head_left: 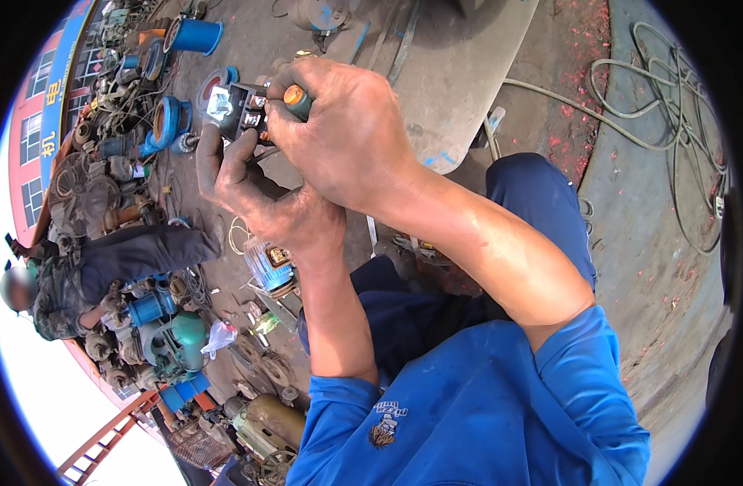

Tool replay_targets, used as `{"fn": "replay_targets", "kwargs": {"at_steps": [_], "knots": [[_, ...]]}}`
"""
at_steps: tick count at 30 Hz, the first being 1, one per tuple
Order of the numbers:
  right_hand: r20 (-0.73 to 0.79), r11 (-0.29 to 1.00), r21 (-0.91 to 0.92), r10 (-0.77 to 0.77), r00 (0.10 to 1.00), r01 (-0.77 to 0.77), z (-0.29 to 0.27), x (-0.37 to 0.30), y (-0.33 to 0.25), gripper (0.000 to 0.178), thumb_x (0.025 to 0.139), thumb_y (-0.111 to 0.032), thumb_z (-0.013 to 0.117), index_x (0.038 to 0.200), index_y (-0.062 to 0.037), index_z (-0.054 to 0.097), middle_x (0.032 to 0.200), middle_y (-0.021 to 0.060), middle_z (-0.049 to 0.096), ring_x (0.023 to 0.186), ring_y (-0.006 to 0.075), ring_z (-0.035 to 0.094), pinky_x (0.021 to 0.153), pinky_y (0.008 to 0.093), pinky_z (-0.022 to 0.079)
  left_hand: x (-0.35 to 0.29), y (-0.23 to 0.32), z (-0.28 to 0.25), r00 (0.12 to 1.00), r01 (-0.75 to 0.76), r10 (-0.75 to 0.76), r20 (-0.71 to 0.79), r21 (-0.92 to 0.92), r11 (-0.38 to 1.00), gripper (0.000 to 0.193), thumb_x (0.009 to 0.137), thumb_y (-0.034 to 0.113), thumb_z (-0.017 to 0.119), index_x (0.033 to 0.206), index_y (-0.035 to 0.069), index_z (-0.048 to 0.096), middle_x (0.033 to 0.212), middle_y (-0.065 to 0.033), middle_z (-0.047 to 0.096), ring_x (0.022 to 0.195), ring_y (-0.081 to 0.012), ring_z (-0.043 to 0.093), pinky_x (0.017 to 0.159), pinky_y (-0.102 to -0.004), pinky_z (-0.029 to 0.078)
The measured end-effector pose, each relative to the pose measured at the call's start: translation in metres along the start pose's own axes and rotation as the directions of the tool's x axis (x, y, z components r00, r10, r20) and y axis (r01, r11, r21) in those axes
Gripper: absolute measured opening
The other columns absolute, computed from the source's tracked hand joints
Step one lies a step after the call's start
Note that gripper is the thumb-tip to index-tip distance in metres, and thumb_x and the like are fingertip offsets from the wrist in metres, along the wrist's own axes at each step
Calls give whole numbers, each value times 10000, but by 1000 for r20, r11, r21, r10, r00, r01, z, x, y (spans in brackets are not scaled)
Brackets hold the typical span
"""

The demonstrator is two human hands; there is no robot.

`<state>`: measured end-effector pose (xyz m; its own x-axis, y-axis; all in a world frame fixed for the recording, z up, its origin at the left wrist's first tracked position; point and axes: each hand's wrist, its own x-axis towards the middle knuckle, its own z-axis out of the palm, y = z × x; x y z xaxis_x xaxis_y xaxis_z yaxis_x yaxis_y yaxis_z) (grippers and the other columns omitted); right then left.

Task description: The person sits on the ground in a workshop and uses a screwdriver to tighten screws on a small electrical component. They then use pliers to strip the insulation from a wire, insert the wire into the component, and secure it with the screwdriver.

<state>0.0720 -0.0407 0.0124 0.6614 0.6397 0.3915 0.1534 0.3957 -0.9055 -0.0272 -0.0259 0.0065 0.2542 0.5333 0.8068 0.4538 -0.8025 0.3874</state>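
My left hand (270, 198) is closed around a small black electrical part (240, 105) with shiny metal screw terminals and a pale, clear-looking piece on one side. Right above it, my right hand (343, 121) grips a screwdriver (297, 100) whose dark green handle ends in an orange cap. The screwdriver's tip is hidden behind my fingers, so I cannot tell whether it touches a terminal. Both hands are together, raised over the ground and the edge of a metal plate.
A large metal plate (444, 121) lies ahead. Below my left forearm sits a blue motor (268, 266) with its terminal side showing. Blue pipe fittings (170, 121) and machine parts crowd the left, where another person (72, 283) bends over. A grey cable (655, 97) lies coiled at right.
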Motion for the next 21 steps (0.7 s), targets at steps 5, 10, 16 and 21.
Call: {"fn": "replay_targets", "kwargs": {"at_steps": [5, 10, 16, 21], "knots": [[-7, 999, 6, -42, 999, 42, 1, 3, 2, 111, 830, -101, 714, 880, -2, 698, 739, 165, 688, 649, 313, 685, 609, 394, 545, 0, -1, -1, 1000, -13, 13, 11, 41, 999, 614, 738, 30, 912, 1240, 43, 557, 1434, -184, 405, 1337, -338, 469, 1019, -444, 512], [18, 1000, -11, 18, 1000, -18, 3, 3, -2, 106, 831, -87, 704, 854, 13, 677, 711, 175, 676, 640, 322, 677, 601, 386, 539, 0, 5, 2, 998, -17, 21, -51, 86, 996, 469, 831, 17, 837, 1213, 16, 566, 1465, -186, 468, 1103, -203, 632, 847, -297, 536], [-47, 993, -120, 0, 999, -5, 5, 0, -8, 107, 824, -65, 723, 864, 24, 678, 738, 182, 683, 638, 309, 677, 600, 377, 532, -4, -1, 1, 998, -33, 42, -55, 150, 988, 587, 772, 64, 893, 1247, 37, 549, 1419, -182, 452, 1235, -305, 520, 934, -404, 506], [-13, 996, -87, 36, 999, -37, 3, -4, -8, 148, 837, -82, 757, 952, 3, 720, 796, 165, 712, 699, 274, 706, 648, 356, 553, -5, -4, 2, 993, -54, 65, -101, 110, 992, 608, 762, 119, 907, 1249, 58, 549, 1384, -206, 460, 1341, -388, 451, 1052, -485, 435]]}}
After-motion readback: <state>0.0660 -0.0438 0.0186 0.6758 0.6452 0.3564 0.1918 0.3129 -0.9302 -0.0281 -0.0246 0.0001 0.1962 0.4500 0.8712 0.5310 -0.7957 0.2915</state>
